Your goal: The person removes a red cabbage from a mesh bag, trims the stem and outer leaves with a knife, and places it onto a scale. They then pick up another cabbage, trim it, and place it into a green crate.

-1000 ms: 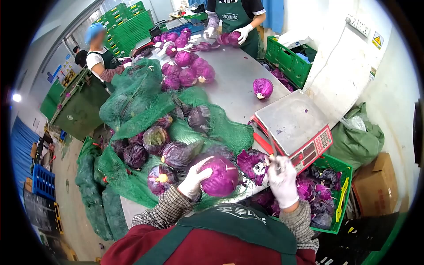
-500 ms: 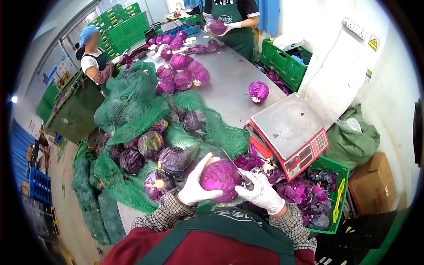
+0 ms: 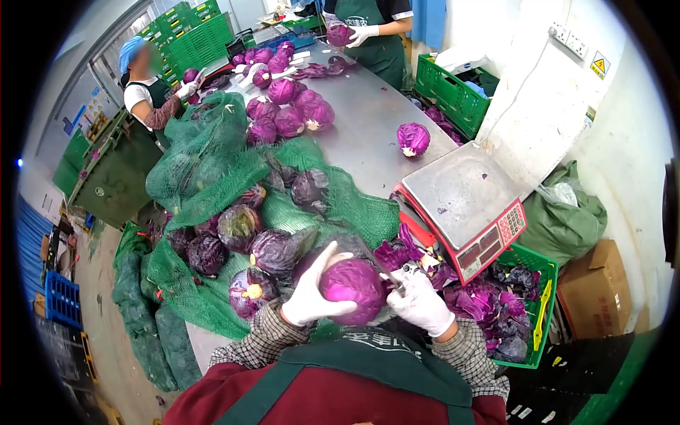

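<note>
My left hand (image 3: 316, 287), in a white glove, grips a red cabbage (image 3: 353, 291) from its left side, thumb low and fingers over the top. At the cabbage's right edge my right hand (image 3: 419, 299), also gloved, is closed around a knife (image 3: 391, 278), whose blade is hard to make out. Left of the cabbage, more darker cabbages (image 3: 275, 252) lie on a green mesh bag (image 3: 354, 212). Loose purple leaves (image 3: 398, 249) lie just beyond my right hand.
A red-edged scale (image 3: 464, 205) stands right of centre, above a green crate of leaves (image 3: 543, 312). One trimmed cabbage (image 3: 414, 139) sits behind it; several more (image 3: 290, 120) are piled farther back. Two co-workers (image 3: 150, 99) (image 3: 368, 35) stand at the table (image 3: 361, 134).
My right hand has shifted slightly right, away from the cabbage, with the knife. The left co-worker's hands are raised beside a cabbage. The view has moved slightly.
</note>
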### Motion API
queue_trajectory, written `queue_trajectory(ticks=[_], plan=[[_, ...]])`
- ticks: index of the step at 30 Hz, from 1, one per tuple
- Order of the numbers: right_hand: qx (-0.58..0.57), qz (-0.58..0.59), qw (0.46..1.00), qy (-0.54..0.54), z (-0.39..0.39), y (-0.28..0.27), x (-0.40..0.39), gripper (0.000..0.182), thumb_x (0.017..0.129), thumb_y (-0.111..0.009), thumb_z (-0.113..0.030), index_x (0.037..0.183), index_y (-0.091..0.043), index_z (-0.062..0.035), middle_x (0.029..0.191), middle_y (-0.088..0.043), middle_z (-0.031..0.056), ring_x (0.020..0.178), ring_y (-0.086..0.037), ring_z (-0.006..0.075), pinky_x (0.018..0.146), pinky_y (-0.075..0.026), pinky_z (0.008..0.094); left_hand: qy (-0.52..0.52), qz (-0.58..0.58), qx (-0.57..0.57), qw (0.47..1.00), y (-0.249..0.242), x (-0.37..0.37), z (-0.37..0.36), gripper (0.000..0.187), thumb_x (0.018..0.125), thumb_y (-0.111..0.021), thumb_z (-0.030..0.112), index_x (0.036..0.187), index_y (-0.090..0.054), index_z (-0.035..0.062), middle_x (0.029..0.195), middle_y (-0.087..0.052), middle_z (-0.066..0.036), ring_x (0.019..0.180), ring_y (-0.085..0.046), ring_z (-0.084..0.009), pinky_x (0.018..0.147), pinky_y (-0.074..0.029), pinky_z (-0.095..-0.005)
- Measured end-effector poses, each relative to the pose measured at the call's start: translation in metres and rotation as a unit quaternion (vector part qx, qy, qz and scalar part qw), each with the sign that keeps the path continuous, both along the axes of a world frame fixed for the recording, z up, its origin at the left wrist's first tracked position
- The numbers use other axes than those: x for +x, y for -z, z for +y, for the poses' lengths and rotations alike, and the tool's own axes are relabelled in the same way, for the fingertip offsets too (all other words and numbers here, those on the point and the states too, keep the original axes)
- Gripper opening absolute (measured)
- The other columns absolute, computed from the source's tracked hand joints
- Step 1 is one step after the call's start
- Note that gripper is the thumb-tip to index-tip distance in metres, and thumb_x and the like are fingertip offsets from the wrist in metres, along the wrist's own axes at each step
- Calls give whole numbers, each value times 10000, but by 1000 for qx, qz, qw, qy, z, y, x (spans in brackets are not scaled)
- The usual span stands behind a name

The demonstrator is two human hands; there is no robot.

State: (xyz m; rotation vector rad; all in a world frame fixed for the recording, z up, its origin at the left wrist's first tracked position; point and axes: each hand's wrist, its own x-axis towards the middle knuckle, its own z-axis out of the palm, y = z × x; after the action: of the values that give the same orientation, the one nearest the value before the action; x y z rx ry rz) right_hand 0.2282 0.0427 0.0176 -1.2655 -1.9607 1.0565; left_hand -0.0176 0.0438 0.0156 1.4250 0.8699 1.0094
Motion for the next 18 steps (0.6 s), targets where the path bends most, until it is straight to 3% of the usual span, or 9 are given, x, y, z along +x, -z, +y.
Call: queue_trajectory(ticks=[2, 3, 5, 6, 7, 10, 11, 14, 18], plan=[[120, 1, 993, -11, 3, 9, 9, 294, 781, -588, -74, 1061, -667, -27, 786, -539, 79, 647, -531, 180, 585, -447, 314, 54, -131, -105, 984, 5, -9, 4, 1158, 663, -872, 100, 1534, -114, 17, 1409, -460, -209, 1293, -479, -271, 1087, -396, -429], [4, 6, 1000, 5, 3, -1, 11, 278, 795, -566, -49, 1055, -661, -20, 785, -541, 59, 623, -530, 140, 579, -444, 288, 102, -213, -167, 957, 11, -14, 8, 1104, 696, -845, 85, 1535, -130, 32, 1418, -453, -213, 1299, -479, -287, 1090, -401, -437], [30, 27, 995, 90, 8, -16, 12, 233, 798, -592, -140, 1001, -675, -61, 710, -651, 107, 597, -628, 247, 590, -509, 343, 192, -313, -269, 890, 8, -19, 9, 1043, 752, -818, 346, 1529, -188, 50, 1385, -480, -251, 1283, -494, -317, 1066, -418, -470], [66, 25, 989, 131, 20, 1, 17, 218, 800, -582, -122, 982, -673, -43, 707, -656, 126, 611, -649, 262, 606, -527, 344, 327, -505, -403, 689, 54, -17, 17, 928, 839, -665, 465, 1538, -160, 122, 1443, -411, -225, 1242, -522, -324, 1054, -428, -492], [-39, -31, 984, 169, 28, 7, 27, 264, 821, -604, -135, 1051, -660, -19, 876, -685, 176, 768, -680, 275, 718, -542, 350, 390, -536, -375, 647, 74, -10, 23, 884, 883, -592, 517, 1545, -128, 161, 1485, -348, -211, 1235, -523, -327, 1049, -429, -510], [193, -71, 974, 90, 23, 20, 27, 431, 835, -699, -219, 1190, -607, 8, 1129, -645, 195, 988, -650, 295, 901, -507, 343, 424, -541, -268, 675, 86, 2, 33, 920, 895, -586, 510, 1553, -37, 177, 1555, -214, -205, 1282, -475, -338, 1056, -414, -542], [293, -63, 952, 61, 17, 16, 26, 350, 827, -728, -105, 1147, -622, -8, 1014, -672, 133, 925, -658, 249, 818, -533, 349, 385, -627, -363, 572, 88, -1, 22, 983, 865, -645, 464, 1551, -17, 146, 1557, -198, -216, 1306, -451, -344, 1066, -404, -541], [75, 107, 991, 17, 1, -42, 1, 281, 822, -728, -36, 1089, -642, -16, 932, -662, 69, 810, -640, 194, 737, -527, 302, 286, -386, -353, 803, 35, -15, 18, 1104, 759, -761, 318, 1532, -36, 8, 1517, -279, -257, 1342, -431, -347, 1132, -338, -485], [202, 51, 975, -80, -5, -51, -12, 275, 815, -754, -158, 1046, -658, -44, 901, -600, 98, 769, -638, 251, 670, -531, 328, 240, -233, -288, 897, 9, -9, 17, 1067, 726, -784, 454, 1505, -233, -24, 1481, -399, -174, 1377, -384, -254, 1163, -276, -406]])
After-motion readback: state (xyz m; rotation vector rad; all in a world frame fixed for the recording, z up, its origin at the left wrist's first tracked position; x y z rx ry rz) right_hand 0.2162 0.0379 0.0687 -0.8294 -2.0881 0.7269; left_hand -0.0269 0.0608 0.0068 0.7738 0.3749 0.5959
